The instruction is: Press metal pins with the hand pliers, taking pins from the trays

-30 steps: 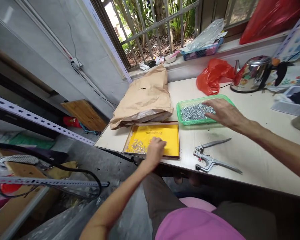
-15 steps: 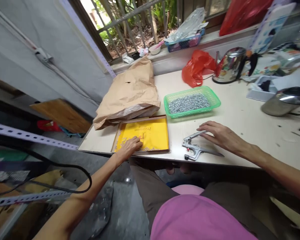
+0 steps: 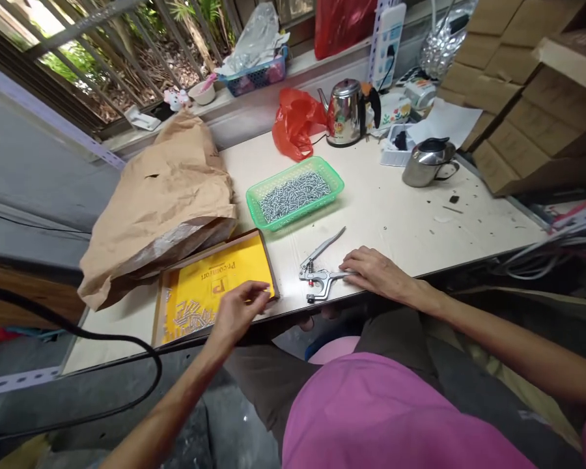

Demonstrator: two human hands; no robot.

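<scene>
Left hand [image 3: 239,309]: palm down, fingers loosely curled, held over the front right part of the tray, forearm coming in from lower left across the counter's front edge; not clenched; cannot tell if it pinches anything small or touches the sheet; right hand [image 3: 377,273]: palm down, fingers extended and relaxed, wrist low near the counter's front edge, forearm coming in from the right; fingertips [image 3: 349,267] rest on the lower handle of the steel snap pliers [image 3: 318,277], no firm grip visible; pliers lie flat on the cream counter [image 3: 385,208], handles spread, between both hands; shallow brown-rimmed tray [image 3: 209,253] sits at the counter's front left, lined with a yellow printed sheet; small loose silver metal pieces [image 3: 190,314] lie in a patch on the sheet, left of the left hand; green plastic mesh basket [image 3: 325,170] sits behind the pliers, full of more silver metal pieces [image 3: 293,194]; crumpled brown kraft paper bag [image 3: 161,208] touches the tray's back rim; red plastic bag [image 3: 295,124] and stainless steel kettle [image 3: 344,114] stand farther back on the counter.
</scene>
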